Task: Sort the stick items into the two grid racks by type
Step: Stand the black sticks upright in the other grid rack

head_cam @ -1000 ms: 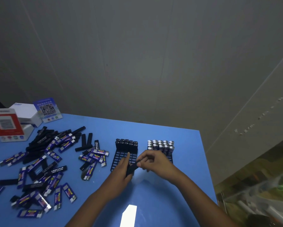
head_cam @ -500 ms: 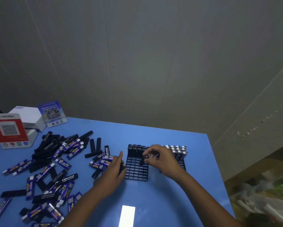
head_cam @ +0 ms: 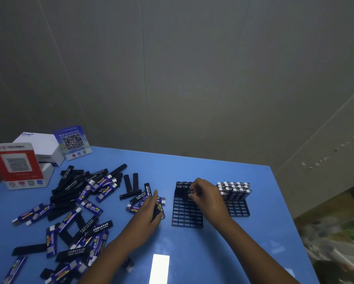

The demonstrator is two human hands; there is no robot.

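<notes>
A plain black plastic stick (head_cam: pixel 190 192) is pinched in the right hand (head_cam: pixel 204 194), fingers curled on it, at the filled back rows of the left black grid rack (head_cam: pixel 187 214). The left hand (head_cam: pixel 149 210) curls round a black stick (head_cam: pixel 156 212) beside the blue-labelled sticks (head_cam: pixel 102 187) scattered on the blue table (head_cam: pixel 213 253)

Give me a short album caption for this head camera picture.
Right hand sets a black stick into the left rack while the left hand grips another by the pile.
</notes>
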